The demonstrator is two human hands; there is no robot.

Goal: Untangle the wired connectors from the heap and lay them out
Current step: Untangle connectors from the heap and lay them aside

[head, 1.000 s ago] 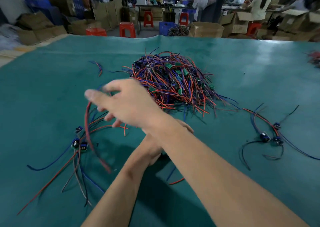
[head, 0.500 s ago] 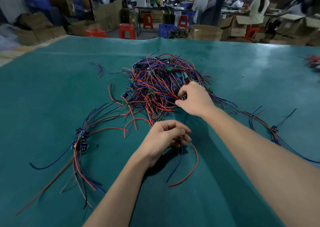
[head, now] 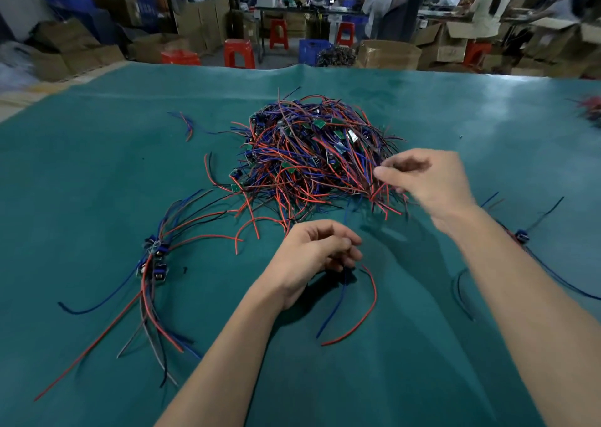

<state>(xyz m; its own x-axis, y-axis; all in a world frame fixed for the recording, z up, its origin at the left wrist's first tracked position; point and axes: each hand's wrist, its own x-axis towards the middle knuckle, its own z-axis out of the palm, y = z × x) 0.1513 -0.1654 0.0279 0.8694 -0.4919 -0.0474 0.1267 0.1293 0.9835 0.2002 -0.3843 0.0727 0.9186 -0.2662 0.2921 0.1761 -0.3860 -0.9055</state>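
The heap of wired connectors [head: 312, 156] sits in the middle of the green table cover [head: 97, 173], straight ahead of me. My right hand [head: 429, 182] is at the heap's right edge, thumb and fingers curled and pinching the red wires there. My left hand [head: 312, 257] rests nearer to me, just in front of the heap, fingers curled round a connector I cannot make out; its blue wire [head: 335, 306] and red wire [head: 361, 316] trail from it toward me across the cover. To my left lies a laid-out bundle of connectors [head: 156, 257] with long wires fanned out. Another connector [head: 522, 235] shows beyond my right forearm.
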